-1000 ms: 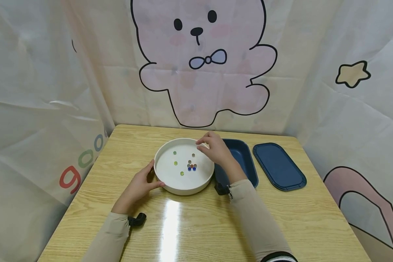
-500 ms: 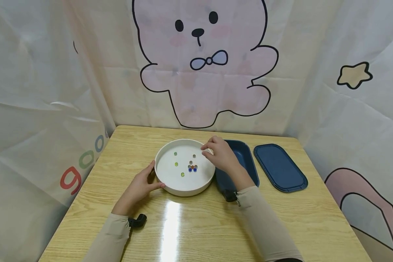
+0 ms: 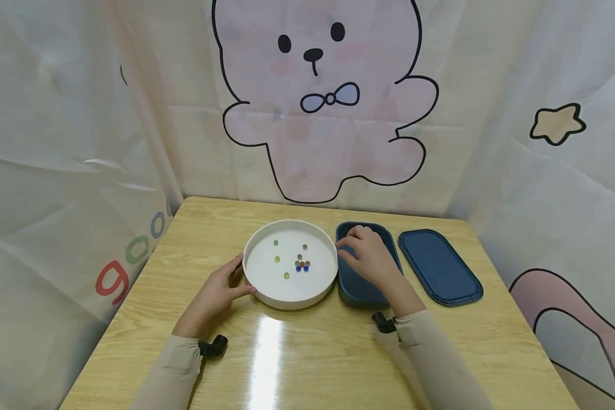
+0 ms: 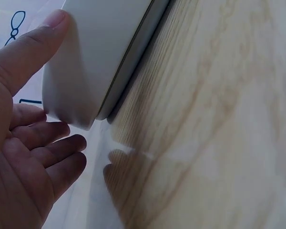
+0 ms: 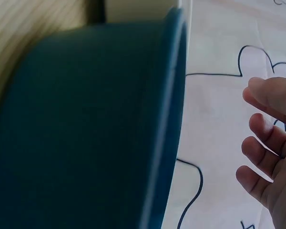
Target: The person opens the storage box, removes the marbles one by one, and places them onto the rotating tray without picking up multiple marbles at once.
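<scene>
A round white dish (image 3: 290, 290) stands on the wooden table, holding several small green, grey and blue beads and one orange bead (image 3: 302, 264). My left hand (image 3: 219, 293) grips its left side, thumb at the near wall and fingertips farther round. In the left wrist view, the thumb (image 4: 52, 21) lies on the outer wall and the other fingers are half bent by its edge. My right hand (image 3: 371, 256) hovers over the dark blue container (image 3: 356, 290), thumb and index fingertips close together in the right wrist view. I cannot tell whether a bead is between them.
The blue container stands right beside the dish. A flat blue lid (image 3: 441, 267) lies to its right. Behind the table (image 3: 307, 364) hangs a printed cloth (image 3: 307, 131), with more cloth at both sides. A black camera (image 3: 384, 323) sits on the right wrist.
My right hand has moved right, from over the dish's far right rim to over the blue container. The left hand stays at the dish, and the visible beads keep their places.
</scene>
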### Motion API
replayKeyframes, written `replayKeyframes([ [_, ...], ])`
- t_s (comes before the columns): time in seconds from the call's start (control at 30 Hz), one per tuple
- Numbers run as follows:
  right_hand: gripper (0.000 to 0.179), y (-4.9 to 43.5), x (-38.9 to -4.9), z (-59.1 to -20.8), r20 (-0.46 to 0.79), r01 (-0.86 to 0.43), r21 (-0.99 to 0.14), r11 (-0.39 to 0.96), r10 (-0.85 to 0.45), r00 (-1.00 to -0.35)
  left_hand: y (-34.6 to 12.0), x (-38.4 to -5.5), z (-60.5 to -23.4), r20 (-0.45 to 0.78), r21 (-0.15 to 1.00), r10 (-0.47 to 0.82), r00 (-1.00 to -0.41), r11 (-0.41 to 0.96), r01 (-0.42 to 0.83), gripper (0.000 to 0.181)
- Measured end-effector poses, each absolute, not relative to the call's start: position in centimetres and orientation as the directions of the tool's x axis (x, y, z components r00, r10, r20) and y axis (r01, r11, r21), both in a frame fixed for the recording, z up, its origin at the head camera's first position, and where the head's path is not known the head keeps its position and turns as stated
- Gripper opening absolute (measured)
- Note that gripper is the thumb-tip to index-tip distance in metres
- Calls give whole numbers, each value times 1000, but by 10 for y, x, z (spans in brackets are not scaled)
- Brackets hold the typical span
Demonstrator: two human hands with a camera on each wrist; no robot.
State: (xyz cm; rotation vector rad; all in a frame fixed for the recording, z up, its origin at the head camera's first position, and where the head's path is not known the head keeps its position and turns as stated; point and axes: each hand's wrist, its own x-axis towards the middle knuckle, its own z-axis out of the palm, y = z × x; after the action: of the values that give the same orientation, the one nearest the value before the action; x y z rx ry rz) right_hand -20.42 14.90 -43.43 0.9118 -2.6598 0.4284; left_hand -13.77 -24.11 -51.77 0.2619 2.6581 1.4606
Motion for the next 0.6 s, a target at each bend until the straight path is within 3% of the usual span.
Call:
replayKeyframes([
  [0.6,20,233,-180,-451,457,-603,-181,777,-477,-751,-238,-138,-513,-32,857,189,-982,510,71,104],
])
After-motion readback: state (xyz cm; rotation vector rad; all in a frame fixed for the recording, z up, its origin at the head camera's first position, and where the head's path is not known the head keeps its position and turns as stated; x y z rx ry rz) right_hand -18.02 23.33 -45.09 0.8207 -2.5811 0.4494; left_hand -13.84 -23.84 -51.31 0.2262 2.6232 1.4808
